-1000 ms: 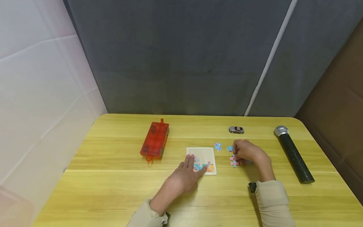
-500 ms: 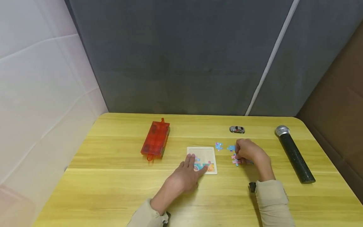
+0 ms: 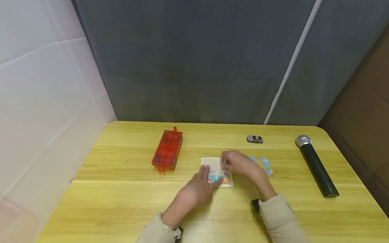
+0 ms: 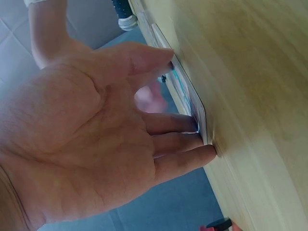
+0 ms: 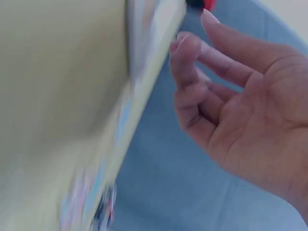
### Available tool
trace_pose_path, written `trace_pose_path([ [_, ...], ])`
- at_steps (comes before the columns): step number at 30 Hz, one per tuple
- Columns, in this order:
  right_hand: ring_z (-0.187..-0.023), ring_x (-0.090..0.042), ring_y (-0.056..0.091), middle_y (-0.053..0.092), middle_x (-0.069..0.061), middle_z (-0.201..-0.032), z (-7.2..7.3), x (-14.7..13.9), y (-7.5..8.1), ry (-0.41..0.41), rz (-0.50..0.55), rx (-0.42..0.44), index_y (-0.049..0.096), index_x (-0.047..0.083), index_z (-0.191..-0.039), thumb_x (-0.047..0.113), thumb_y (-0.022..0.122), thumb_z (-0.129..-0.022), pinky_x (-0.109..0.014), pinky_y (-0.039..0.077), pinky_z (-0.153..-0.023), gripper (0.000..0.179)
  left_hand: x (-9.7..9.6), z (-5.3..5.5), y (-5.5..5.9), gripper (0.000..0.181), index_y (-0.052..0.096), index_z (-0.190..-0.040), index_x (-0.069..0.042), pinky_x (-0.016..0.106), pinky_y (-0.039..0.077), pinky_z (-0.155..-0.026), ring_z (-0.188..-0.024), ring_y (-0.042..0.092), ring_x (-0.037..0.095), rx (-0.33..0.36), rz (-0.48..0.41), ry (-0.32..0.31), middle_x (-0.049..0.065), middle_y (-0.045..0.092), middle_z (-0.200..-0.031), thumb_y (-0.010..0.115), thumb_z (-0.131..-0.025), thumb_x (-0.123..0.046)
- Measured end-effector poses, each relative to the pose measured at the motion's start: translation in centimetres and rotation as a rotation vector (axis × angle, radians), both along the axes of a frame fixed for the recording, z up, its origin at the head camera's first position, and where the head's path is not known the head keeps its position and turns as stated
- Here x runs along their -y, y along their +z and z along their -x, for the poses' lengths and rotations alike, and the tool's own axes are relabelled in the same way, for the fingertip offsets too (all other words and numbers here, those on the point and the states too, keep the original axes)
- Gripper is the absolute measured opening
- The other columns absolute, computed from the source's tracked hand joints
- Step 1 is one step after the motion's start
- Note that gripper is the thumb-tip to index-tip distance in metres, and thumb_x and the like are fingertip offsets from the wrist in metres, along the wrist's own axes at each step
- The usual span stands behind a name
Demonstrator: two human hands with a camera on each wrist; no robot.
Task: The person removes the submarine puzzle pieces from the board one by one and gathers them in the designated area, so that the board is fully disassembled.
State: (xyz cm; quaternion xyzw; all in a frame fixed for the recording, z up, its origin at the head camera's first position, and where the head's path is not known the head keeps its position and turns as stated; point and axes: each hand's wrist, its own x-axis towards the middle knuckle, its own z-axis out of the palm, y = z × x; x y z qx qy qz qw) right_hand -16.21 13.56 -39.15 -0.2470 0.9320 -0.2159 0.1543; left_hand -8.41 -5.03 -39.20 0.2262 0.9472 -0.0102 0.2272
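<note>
On wood-grain tabletop point(image 3: 127, 202), near ctr, we see jigsaw tray point(image 3: 214, 164), front part holding seated pcs point(image 3: 226, 181). L hand point(image 3: 196, 190) spread, fingertips on tray's L side, thumb on pcs. R hand point(image 3: 238, 164) over tray's R side, fingers bent; we can't tell if it pinches a pc. Loose pcs point(image 3: 265, 162) R of it. Beyond: silver toy car point(image 3: 254, 139); far R, mic point(image 3: 317, 168).

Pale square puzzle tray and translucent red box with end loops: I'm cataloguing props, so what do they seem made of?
The puzzle tray looks like matte wood or board, given its pale, flat rim; which, I can't tell. The red box seems smooth plastic, since darker patches show through its top.
</note>
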Motion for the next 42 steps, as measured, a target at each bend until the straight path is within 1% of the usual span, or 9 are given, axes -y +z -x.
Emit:
trace_pose_path([
  [2,-0.083,-0.016,0.063,0.07,-0.006,-0.1,-0.4,2.1,-0.5,0.042,-0.016,-0.005,0.072,0.005,-0.109,0.005,0.076,-0.103,-0.033,0.057,-0.073,0.008,0.1,0.0,0.0,0.061,0.045,-0.169,-0.037,0.049,0.04,-0.13,-0.168,0.025,0.042,-0.002,-0.008,0.002,0.026,0.025,-0.179,0.061,-0.112,-0.022],
  [6,-0.077,-0.021,0.056,0.061,-0.01,-0.102,-0.9,4.8,-1.4,0.04,-0.073,-0.032,0.068,0.006,-0.11,0.0,0.072,-0.103,-0.037,0.053,-0.066,0.01,0.2,-0.2,0.0,0.06,0.05,-0.166,-0.035,0.053,0.043,-0.128,-0.167,0.026,0.043,0.004,-0.04,0.021,0.025,0.027,-0.179,0.063,-0.11,-0.019],
  [13,-0.076,-0.02,0.052,0.057,-0.007,-0.096,-0.9,5.4,-1.7,-0.023,-0.08,-0.037,0.065,0.006,-0.1,-0.003,0.07,-0.104,-0.035,0.047,-0.065,0.01,0.6,-0.2,0.2,0.061,0.049,-0.167,-0.033,0.057,0.039,-0.129,-0.168,0.021,0.044,0.039,-0.109,0.045,0.028,0.022,-0.18,0.064,-0.11,-0.02],
  [17,-0.077,-0.019,0.052,0.056,-0.005,-0.093,-0.8,5.3,-1.6,-0.013,-0.066,-0.016,0.064,0.008,-0.097,-0.003,0.07,-0.103,-0.032,0.045,-0.065,0.015,1.4,-0.3,-0.8,0.062,0.042,-0.171,-0.032,0.062,0.04,-0.127,-0.166,0.023,0.05,0.021,-0.115,0.064,0.034,0.022,-0.177,0.061,-0.112,-0.023],
  [20,-0.077,-0.018,0.053,0.057,-0.004,-0.093,-0.9,5.3,-1.6,-0.01,-0.062,-0.022,0.063,0.008,-0.098,-0.002,0.072,-0.104,-0.032,0.046,-0.064,0.014,2.2,-0.2,-2.9,0.063,0.038,-0.173,-0.027,0.066,0.041,-0.125,-0.165,0.023,0.052,-0.011,-0.128,0.061,0.035,0.021,-0.177,0.058,-0.113,-0.025],
  [25,-0.077,-0.018,0.054,0.058,-0.005,-0.094,-1.1,5.2,-1.6,-0.011,-0.049,-0.034,0.063,0.008,-0.099,-0.003,0.071,-0.103,-0.033,0.047,-0.066,0.014,2.5,0.0,-5.4,0.064,0.038,-0.173,-0.024,0.068,0.04,-0.124,-0.168,0.017,0.049,-0.049,-0.12,0.025,0.03,0.015,-0.18,0.058,-0.112,-0.031],
  [31,-0.077,-0.017,0.054,0.059,-0.003,-0.09,-1.1,5.2,-1.7,0.02,-0.022,-0.075,0.063,0.009,-0.096,-0.002,0.076,-0.101,-0.032,0.048,-0.065,0.017,2.7,0.6,-5.2,0.062,0.039,-0.173,-0.027,0.065,0.036,-0.129,-0.169,0.017,0.042,0.012,-0.128,0.046,0.026,0.015,-0.182,0.056,-0.113,-0.031],
  [36,-0.079,-0.018,0.053,0.059,-0.004,-0.09,-1.0,5.2,-1.7,0.027,-0.009,-0.074,0.063,0.007,-0.095,-0.006,0.076,-0.099,-0.032,0.048,-0.066,0.018,2.6,0.7,-5.1,0.061,0.039,-0.172,-0.029,0.063,0.036,-0.129,-0.17,0.019,0.041,0.021,-0.117,0.044,0.026,0.016,-0.182,0.056,-0.114,-0.031],
  [42,-0.071,-0.013,0.057,0.064,0.0,-0.082,-0.5,4.7,-1.8,0.048,0.072,-0.036,0.061,0.008,-0.094,-0.007,0.073,-0.101,-0.026,0.046,-0.063,0.02,2.8,1.0,-6.0,0.063,0.037,-0.173,-0.031,0.062,0.032,-0.132,-0.17,0.015,0.039,0.022,-0.134,0.054,0.025,0.013,-0.182,0.056,-0.114,-0.031],
])
